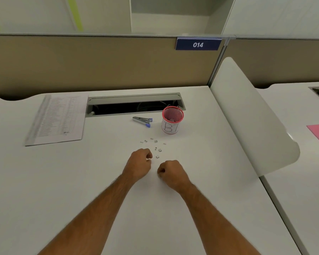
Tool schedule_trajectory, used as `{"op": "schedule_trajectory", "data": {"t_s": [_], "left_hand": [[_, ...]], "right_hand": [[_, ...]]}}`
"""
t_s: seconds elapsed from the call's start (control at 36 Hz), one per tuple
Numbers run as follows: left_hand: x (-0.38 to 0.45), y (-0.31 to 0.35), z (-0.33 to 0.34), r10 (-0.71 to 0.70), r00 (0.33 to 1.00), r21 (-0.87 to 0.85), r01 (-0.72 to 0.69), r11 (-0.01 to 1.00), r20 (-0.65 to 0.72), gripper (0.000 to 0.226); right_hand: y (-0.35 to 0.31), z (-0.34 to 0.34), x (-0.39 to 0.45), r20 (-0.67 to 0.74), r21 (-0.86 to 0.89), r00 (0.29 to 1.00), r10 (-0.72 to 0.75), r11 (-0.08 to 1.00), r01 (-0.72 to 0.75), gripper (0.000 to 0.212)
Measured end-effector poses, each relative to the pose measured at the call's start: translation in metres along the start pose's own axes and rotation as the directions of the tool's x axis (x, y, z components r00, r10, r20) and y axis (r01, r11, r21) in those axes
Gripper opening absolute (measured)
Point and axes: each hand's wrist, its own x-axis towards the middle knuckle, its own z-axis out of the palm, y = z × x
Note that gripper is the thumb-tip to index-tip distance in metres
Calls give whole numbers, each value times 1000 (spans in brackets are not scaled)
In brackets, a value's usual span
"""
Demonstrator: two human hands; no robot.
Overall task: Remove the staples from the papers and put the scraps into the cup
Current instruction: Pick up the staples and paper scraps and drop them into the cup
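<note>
Both of your hands are resting on the white worktop (81,181), knuckles up, close together but apart. Your left hand (138,163) is sitting with its fingers curled under, near the lowest of the scattered staple scraps (156,147); whether those fingers are pinching a scrap you cannot tell from this view. Your right hand (171,173) is likewise curling its fingers inward, and what it might be holding is hidden.

Roughly ten small grey scraps are lying loose between your hands and the cup (172,120). That red mesh cup is standing upright beyond them, wearing a white label with handwritten letters, and a few pale bits are showing inside it. Just left of it, the staple remover (143,121) with blue tips is lying on its side. Well off to the left, the papers (56,119) are lying flat in a stack.
</note>
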Motion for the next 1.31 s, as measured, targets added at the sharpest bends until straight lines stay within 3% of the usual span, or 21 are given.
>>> {"op": "schedule_trajectory", "data": {"t_s": [0.47, 0.75, 0.97, 1.08, 1.31], "left_hand": [[4, -1, -7, -6, 999, 5, 6, 1000, -41, 21], [7, -6, -10, 17, 997, -8, -18, 1000, -76, 22], [8, -9, -7, 16, 998, -6, -16, 1000, -66, 22], [9, -8, -4, 17, 998, 6, -17, 1000, -62, 22], [8, -10, -4, 21, 999, 8, -20, 1000, -48, 22]], "right_hand": [[-1, 10, -3, -15, -130, 999, 44, 990, -45, 18], [16, -7, -4, -49, 152, 993, 104, 984, -95, 29], [21, -7, -6, -42, 85, 999, 14, 996, -10, 27], [21, -4, -7, -63, 33, 998, -16, 999, 18, 14], [19, -2, -7, -68, 69, 997, 19, 998, -14, 12]]}}
